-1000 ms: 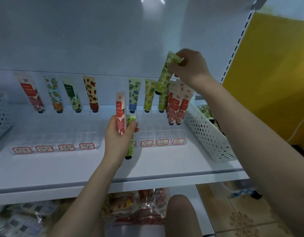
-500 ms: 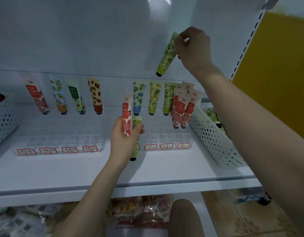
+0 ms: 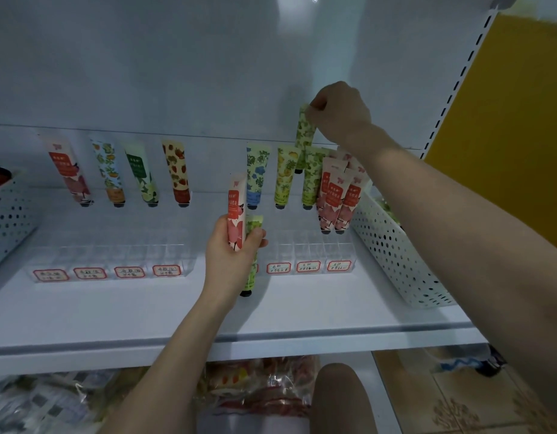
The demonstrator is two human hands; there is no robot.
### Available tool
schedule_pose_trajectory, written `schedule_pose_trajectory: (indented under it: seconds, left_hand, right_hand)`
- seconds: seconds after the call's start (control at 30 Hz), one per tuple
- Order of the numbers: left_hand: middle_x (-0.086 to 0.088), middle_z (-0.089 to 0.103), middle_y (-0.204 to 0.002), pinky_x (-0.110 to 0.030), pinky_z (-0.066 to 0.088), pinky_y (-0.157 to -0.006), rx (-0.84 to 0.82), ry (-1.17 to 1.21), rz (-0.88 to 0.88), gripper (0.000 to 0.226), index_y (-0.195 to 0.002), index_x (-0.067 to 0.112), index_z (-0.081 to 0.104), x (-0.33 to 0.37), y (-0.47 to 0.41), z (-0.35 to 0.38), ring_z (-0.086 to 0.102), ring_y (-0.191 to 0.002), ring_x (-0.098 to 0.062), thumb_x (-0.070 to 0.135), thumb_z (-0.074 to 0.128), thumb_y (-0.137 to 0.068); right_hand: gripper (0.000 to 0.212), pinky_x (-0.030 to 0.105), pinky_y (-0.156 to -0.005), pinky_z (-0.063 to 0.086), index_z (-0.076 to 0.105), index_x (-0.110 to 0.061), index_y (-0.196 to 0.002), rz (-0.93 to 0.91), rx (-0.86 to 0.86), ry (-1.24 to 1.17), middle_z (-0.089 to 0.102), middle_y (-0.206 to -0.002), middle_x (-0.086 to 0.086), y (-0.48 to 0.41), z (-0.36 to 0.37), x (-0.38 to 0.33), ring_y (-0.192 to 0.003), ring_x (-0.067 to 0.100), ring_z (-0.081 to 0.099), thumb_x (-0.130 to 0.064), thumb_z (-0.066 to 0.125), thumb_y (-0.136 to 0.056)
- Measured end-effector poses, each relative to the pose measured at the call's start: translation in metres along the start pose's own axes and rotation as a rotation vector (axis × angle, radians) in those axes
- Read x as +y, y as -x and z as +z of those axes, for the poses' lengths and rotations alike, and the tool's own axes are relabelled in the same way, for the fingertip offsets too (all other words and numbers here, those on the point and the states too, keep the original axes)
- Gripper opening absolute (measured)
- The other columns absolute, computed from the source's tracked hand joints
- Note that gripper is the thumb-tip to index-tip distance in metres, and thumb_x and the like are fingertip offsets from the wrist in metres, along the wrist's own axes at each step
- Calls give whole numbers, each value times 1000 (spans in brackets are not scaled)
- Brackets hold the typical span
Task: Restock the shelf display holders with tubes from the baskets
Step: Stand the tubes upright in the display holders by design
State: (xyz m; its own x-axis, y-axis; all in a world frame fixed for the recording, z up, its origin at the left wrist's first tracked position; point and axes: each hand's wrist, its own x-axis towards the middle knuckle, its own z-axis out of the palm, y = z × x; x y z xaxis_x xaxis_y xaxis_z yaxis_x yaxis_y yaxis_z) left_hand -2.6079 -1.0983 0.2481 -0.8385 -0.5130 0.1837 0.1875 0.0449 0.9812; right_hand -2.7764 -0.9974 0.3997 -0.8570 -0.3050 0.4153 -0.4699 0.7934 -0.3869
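**Three tubes in hand**

Left hand (image 3: 231,256) grips a red tube (image 3: 236,211) and a lime tube (image 3: 250,277) before the right holder (image 3: 308,255). Right hand (image 3: 340,115) pinches a green tube (image 3: 305,131) by its top, cap down above the holder's back row, near the basket (image 3: 396,255).

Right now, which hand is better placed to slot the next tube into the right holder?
Right. The right hand pinches a green tube by its top, cap down, above the green row of the right holder. The left hand grips two tubes lower, in front of it.
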Motion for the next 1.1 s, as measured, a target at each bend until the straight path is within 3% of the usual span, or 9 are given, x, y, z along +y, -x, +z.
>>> schedule_pose_trajectory:
  seconds: [0.1,0.27,0.37,0.47,0.6,0.67,0.77,1.1]
  left_hand:
    - [-6,65,-95,-11,50,-56,1,-3,-10,13,-95,21,50,-2,0,0,65,-66,3,11,57,-90]
    - [-7,65,-96,-12,51,-56,-1,-5,-18,13,-99,18,50,-3,0,0,65,-66,3,12,57,-90]
    - [-7,65,-97,-21,53,-63,-7,-8,-22,13,-97,22,49,-3,1,1,65,-67,2,13,57,-90]
    - [-7,65,-98,-23,53,-65,-8,-4,-27,17,-92,28,48,-2,2,0,65,-67,2,13,57,-90]
    - [-8,65,-96,-9,48,-53,2,-4,-12,18,-89,27,48,-1,2,0,65,-65,4,11,56,-91]
    - [-9,65,-96,-8,47,-52,5,-5,-12,18,-89,26,48,-2,2,-1,65,-65,4,11,57,-90]
    - [-10,65,-96,-8,47,-52,4,-2,-7,17,-88,25,48,-3,2,-1,64,-65,4,10,56,-90]
    - [-8,65,-94,-9,48,-54,7,3,-5,15,-90,23,49,-5,2,-1,65,-65,3,11,57,-90]
  right_hand:
    - [17,19,-47,31,58,-12,-80,10,39,-1,49,-65,-1,-3,-1,-2,-53,10,43,-13,45,-91]
    - [24,19,-44,26,46,-10,-65,11,135,-15,41,-58,-2,-4,-7,-9,-47,9,36,-10,44,-88]
    - [38,21,-43,21,29,-14,-54,8,110,12,30,-53,0,-3,-9,-11,-44,12,28,-7,45,-88]
    - [41,21,-43,21,28,-16,-54,27,65,20,30,-54,0,-4,-6,-11,-45,12,28,-12,47,-90]
    - [28,21,-52,34,45,-11,-64,37,-2,54,42,-62,1,-1,7,-11,-54,16,42,-16,49,-91]
    - [16,24,-64,41,61,-6,-89,24,-37,80,57,-80,6,2,12,-10,-74,21,54,-17,50,-90]
    - [25,28,-75,45,62,-6,-108,25,-90,126,63,-106,9,5,16,-11,-95,24,60,-19,53,-90]
    - [23,28,-74,46,63,-5,-107,33,-130,151,64,-106,9,4,18,-10,-94,25,61,-15,54,-89]
